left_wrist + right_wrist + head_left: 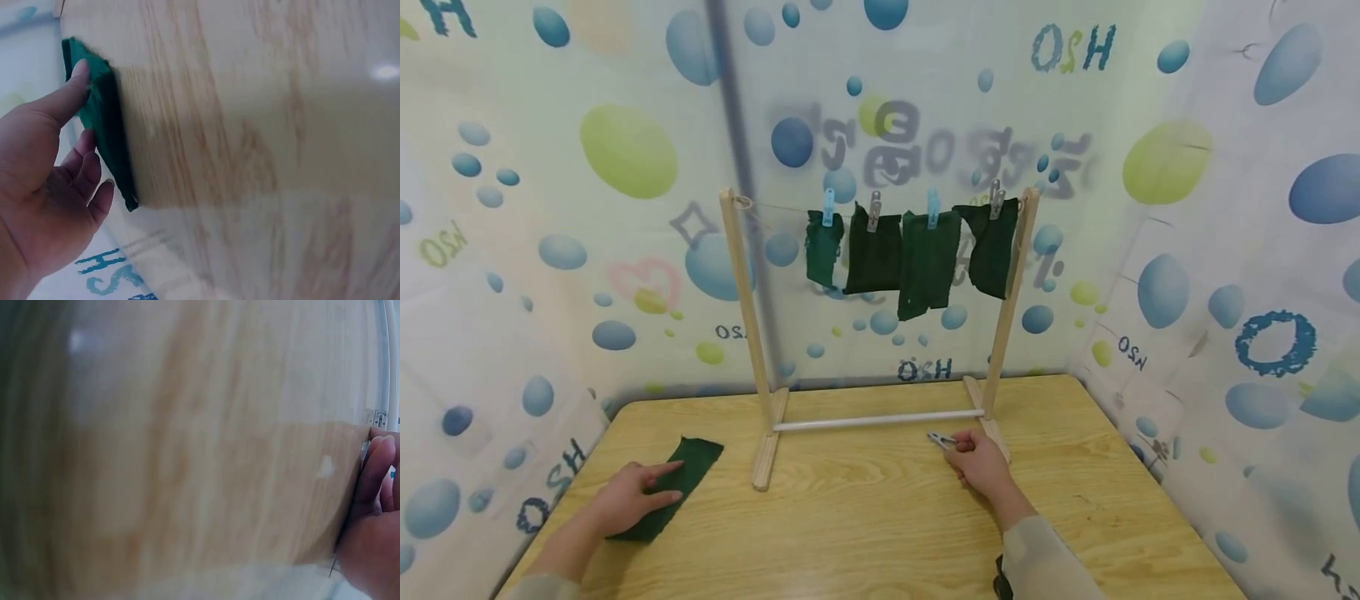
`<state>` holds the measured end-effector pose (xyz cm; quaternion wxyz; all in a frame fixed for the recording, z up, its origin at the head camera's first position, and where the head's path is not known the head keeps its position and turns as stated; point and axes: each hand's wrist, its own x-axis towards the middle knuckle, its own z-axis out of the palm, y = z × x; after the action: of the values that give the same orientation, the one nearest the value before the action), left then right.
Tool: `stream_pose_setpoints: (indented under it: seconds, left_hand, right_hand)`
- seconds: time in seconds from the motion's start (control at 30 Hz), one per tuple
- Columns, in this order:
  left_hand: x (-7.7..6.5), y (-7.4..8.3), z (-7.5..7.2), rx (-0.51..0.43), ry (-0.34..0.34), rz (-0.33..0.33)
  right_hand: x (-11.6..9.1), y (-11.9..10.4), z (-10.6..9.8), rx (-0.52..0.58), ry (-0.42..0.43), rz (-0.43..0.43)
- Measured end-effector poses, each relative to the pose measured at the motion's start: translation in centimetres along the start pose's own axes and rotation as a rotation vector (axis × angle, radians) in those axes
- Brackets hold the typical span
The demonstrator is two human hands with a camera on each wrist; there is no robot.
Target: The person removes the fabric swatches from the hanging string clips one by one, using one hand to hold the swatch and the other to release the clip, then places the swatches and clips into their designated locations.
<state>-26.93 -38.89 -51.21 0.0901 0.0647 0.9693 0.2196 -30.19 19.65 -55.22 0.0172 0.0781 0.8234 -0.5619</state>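
Observation:
On the left of the table lies a dark green cloth, a small rectangular piece. My left hand rests on it with thumb and forefinger spread; in the left wrist view the thumb touches the green cloth while other fingers bend loosely beside it. A grey clothespin is pinched between the thumb and fingers of my right hand, just above the table in front of the rack. At the right wrist view's edge, my right hand partly shows, with the clothespin's end beyond the fingertips.
A wooden drying rack stands at the back, with a white bar low between its posts. Several dark green cloths hang from its string by blue and grey clothespins. A dark object sits by the right sleeve.

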Motion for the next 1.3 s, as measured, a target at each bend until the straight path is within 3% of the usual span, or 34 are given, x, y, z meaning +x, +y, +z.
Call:
stream_pose_setpoints:
  seconds: [0.33,0.53,0.77,1.3]
  left_hand:
    - [0.2,-1.7,-0.4,0.002,-0.014,-0.077]
    - [0.4,-2.4,-0.9,0.061,-0.008,-0.122]
    - [0.9,-2.3,-1.4,0.147,-0.035,-0.174]
    - [0.9,-2.0,-1.2,0.133,-0.052,-0.219]
  right_hand:
    - [0.2,-0.1,0.1,-0.029,0.012,0.003]
    - [0.3,-0.1,0.2,-0.017,0.013,0.008]
    - [0.2,0.0,0.1,-0.009,0.017,0.025]
    - [0.3,0.0,-0.1,-0.023,0.053,0.025]
